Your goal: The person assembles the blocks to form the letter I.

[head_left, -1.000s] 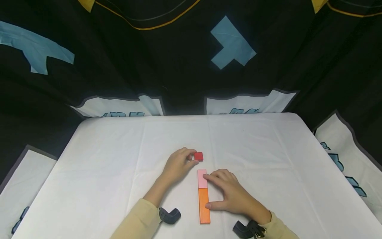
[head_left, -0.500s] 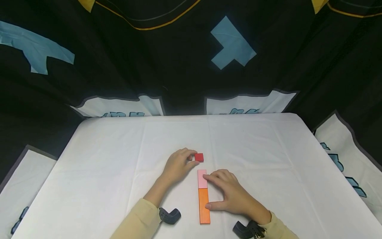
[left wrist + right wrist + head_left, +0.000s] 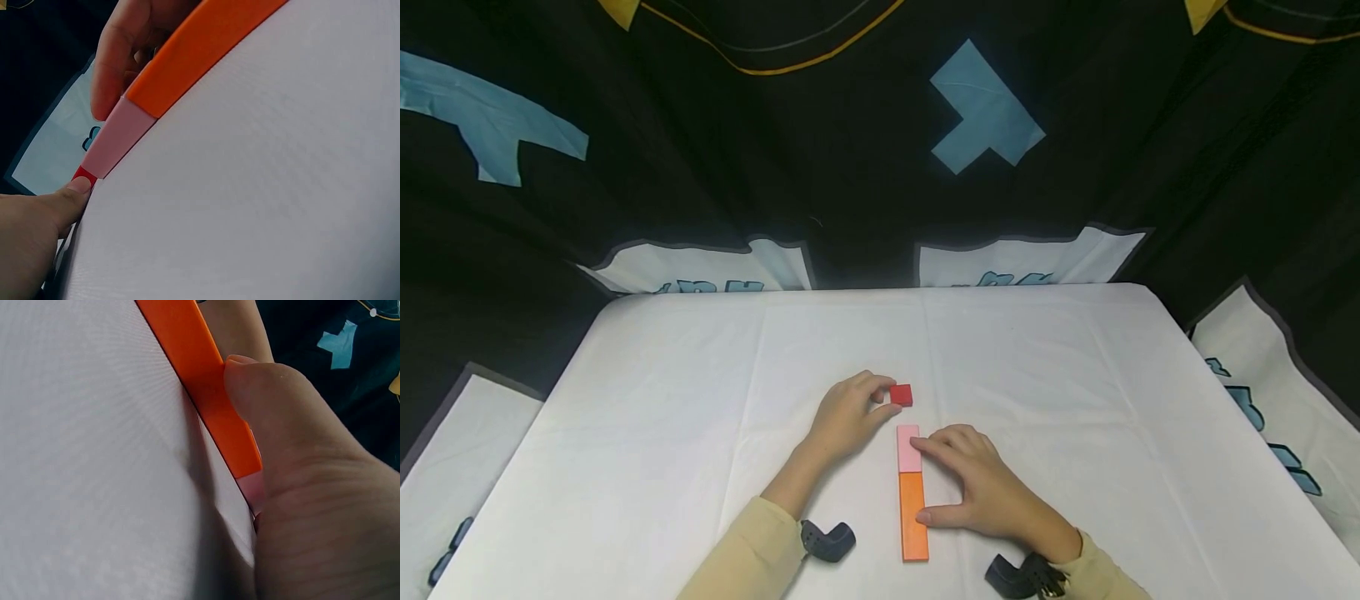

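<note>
Three flat-lying blocks make a near-straight row on the white table (image 3: 1037,358): a small red block (image 3: 901,396), a pink block (image 3: 907,454) and a longer orange block (image 3: 913,537). Pink and orange touch end to end; in the head view a gap separates red from pink. My left hand (image 3: 844,417) pinches the red block between thumb and forefinger. With fingers spread, my right hand (image 3: 976,483) rests along the row's right side, forefinger at the pink block and thumb at the orange. The left wrist view shows the left thumb (image 3: 80,185) against the red block.
Dark cloth (image 3: 850,167) with blue and white patches hangs behind the table's far edge and at both sides. Each wrist carries a dark camera mount, the left mount (image 3: 827,543) and the right mount (image 3: 1015,577).
The red block has shifted very slightly toward the pink block and to the right, the left fingers with it. The right hand and the other two blocks stay put.
</note>
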A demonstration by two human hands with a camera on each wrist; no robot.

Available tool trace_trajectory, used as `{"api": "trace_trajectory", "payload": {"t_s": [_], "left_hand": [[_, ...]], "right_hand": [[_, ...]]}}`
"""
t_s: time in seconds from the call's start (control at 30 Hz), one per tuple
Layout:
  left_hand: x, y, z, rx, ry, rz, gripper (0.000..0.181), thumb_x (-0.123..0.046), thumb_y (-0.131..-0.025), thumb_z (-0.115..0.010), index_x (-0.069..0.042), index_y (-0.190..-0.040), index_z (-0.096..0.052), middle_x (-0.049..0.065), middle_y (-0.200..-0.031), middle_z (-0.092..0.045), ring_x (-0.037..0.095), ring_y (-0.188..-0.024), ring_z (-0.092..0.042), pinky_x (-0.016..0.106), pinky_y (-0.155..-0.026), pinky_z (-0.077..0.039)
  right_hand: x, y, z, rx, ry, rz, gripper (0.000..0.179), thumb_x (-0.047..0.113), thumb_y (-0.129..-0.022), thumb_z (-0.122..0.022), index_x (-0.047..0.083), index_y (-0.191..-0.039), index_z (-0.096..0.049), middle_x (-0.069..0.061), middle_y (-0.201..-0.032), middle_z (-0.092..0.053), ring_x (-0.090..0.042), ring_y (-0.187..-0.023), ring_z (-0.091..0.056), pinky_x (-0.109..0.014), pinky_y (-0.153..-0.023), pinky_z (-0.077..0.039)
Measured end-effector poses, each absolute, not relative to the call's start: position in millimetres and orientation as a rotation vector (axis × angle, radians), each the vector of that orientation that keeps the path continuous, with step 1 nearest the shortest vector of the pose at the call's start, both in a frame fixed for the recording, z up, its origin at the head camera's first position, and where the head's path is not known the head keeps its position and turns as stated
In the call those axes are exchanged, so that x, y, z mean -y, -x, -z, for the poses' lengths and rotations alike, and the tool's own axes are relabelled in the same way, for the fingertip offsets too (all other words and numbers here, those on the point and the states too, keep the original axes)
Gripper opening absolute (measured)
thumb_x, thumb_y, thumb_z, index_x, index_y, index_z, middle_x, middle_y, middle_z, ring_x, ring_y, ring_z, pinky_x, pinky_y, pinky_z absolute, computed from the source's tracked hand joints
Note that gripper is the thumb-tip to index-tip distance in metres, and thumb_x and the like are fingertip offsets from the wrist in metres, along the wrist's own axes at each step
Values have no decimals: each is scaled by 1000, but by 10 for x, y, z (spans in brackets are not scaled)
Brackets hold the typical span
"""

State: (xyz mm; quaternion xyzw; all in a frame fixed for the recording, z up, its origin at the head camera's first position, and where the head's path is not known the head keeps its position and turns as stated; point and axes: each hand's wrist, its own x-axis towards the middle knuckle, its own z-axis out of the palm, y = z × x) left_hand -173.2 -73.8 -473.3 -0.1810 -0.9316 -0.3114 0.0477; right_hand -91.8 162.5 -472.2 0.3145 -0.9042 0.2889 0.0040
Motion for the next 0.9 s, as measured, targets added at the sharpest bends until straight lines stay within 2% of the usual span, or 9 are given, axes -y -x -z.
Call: {"api": "trace_trajectory", "payload": {"t_s": [0.9], "left_hand": [[738,1727,4710,2872,542,940,38,-33,-87,-76,-20,-121,-69,-9,-87,-60,9,-77,-52,28,-75,-46]], "right_hand": [[-1627,919,4734,2836,-985,-906,80,69,-76,-70,33,-145,-49,17,-130,-51,-8,-127,-39,-45,-104,-35]]}}
